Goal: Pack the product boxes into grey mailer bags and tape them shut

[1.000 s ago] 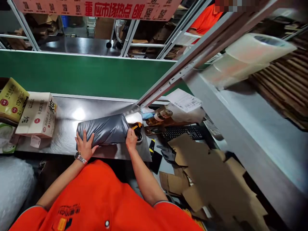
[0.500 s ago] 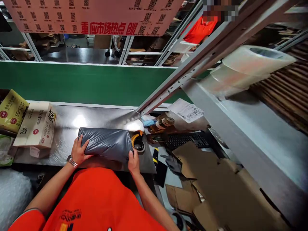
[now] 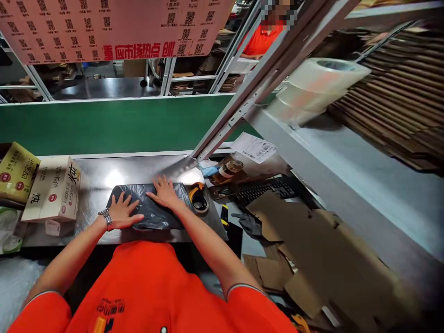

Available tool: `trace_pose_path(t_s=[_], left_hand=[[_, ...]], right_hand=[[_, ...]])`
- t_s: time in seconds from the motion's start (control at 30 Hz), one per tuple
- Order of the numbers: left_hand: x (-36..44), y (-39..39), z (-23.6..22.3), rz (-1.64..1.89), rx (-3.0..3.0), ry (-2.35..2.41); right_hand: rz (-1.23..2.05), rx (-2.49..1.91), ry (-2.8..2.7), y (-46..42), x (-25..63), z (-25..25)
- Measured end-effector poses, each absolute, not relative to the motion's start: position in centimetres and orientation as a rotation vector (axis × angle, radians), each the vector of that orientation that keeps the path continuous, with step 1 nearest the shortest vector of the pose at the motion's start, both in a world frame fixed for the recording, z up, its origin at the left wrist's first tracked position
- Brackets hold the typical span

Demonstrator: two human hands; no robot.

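Observation:
A package wrapped in dark plastic (image 3: 156,213) lies on the metal bench (image 3: 97,171) in front of me. My left hand (image 3: 122,212) rests on its left part, fingers spread, a metal watch on the wrist. Across the package's upper right part lies my right hand (image 3: 164,193), flat with its fingers apart. Just right of the package sits a yellow and black tape dispenser (image 3: 199,199), touched by neither hand.
At the left stand a white carton (image 3: 52,189) and a yellow box (image 3: 17,171). Right are a bottle (image 3: 227,171), a keyboard (image 3: 267,190), cardboard pieces (image 3: 312,240) and a slanting metal post (image 3: 239,113). Tape rolls (image 3: 305,97) sit on a shelf. Another person (image 3: 265,39) is beyond.
Both hands have left the package's ends. They now lie spread on top of it, the right one moved inward to the left. The view has shifted slightly to the right.

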State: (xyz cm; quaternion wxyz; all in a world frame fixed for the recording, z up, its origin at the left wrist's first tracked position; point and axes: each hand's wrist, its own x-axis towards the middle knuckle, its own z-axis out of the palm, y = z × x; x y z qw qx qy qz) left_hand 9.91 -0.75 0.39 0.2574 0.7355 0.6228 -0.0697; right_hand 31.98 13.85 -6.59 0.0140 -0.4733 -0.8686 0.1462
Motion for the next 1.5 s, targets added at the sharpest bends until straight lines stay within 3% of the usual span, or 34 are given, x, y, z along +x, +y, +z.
trace_pose_path(t_s=[0.17,0.27,0.4,0.6,0.83,1.07,1.5], left_hand=[[7.7,-8.4,-7.4,0.136,2.283,1.880],[6.7,-10.0,-9.2,0.286,2.365,1.842],[5.5,-9.7,-7.9,0.448,2.282,1.738],[2.9,-8.6,-4.9,0.620,2.104,1.516],[3.1,-6.6,-7.4,0.594,2.396,1.571],[4.2,-6.7,-8.5,0.850,2.479,1.742],[4.2,-6.2,-8.4,0.663,2.478,1.708]], right_hand=[[0.427,-1.335,-2.609,11.0,35.4,-9.6],[0.546,-1.036,-2.724,9.0,37.3,-9.9],[0.526,-0.729,-2.839,6.3,38.7,-9.9],[0.541,-0.672,-2.699,5.2,39.5,-11.2],[0.566,-0.725,-2.408,5.1,38.9,-11.5],[0.419,-0.643,-2.419,4.4,38.5,-11.9],[0.304,-0.659,-2.359,3.0,37.7,-15.2]])
